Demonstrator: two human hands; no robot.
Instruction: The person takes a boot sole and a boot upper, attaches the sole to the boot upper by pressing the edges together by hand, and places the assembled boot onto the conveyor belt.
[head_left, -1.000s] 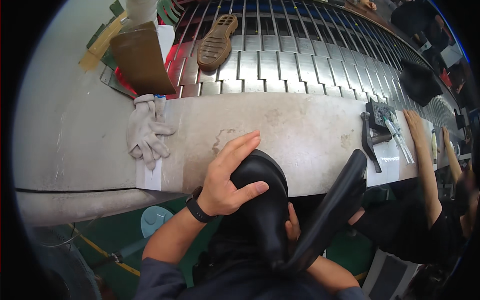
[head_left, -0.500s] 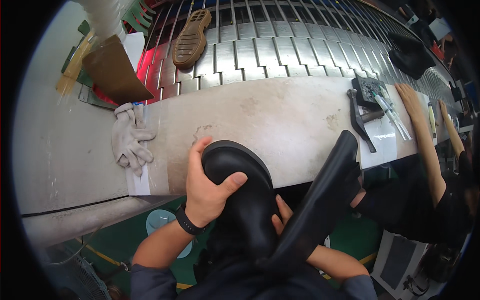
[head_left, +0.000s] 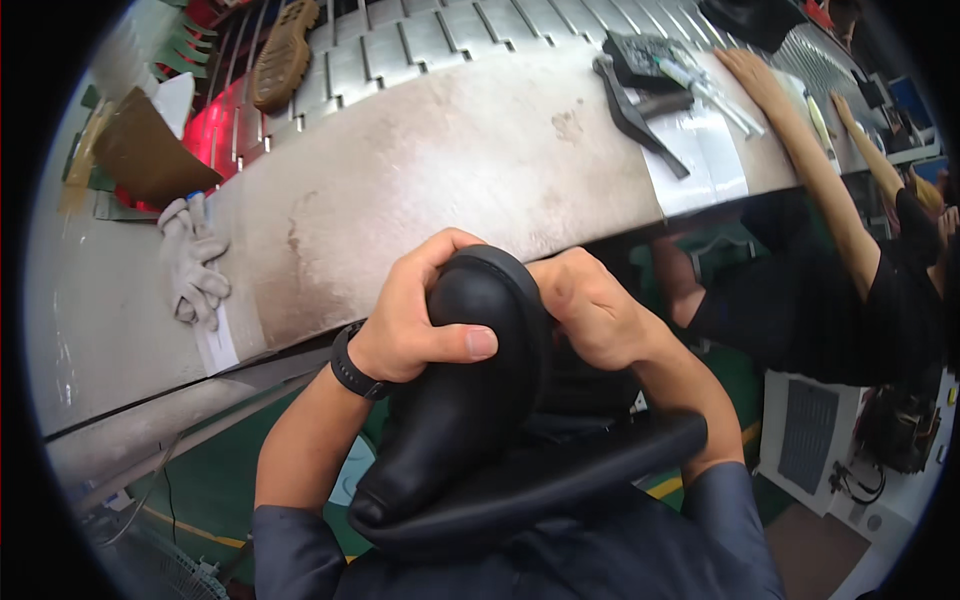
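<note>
A black boot (head_left: 455,405) lies across my lap, its rounded toe up by the table edge and its long shaft bent round toward my right forearm. My left hand (head_left: 410,315) is closed round the toe, with the thumb pressed on the upper and the fingers behind the sole edge. On the other side of the toe, my right hand (head_left: 600,310) is closed, its curled fingers against the sole edge. The fingertips of that hand are hidden behind the boot, and I cannot see whether they pinch anything small.
Grey gloves (head_left: 193,262) lie at the table's left. A hammer (head_left: 635,115), a black block (head_left: 640,60) and pen-like tools (head_left: 710,95) lie at the right. Beyond is a metal slat conveyor (head_left: 420,40) carrying a brown sole (head_left: 284,55). A co-worker's arm (head_left: 815,175) rests at the right.
My right hand has come up from beside the boot's shaft to the sole edge at the toe. The boot has turned, its shaft swinging down across my lap. The view has shifted right.
</note>
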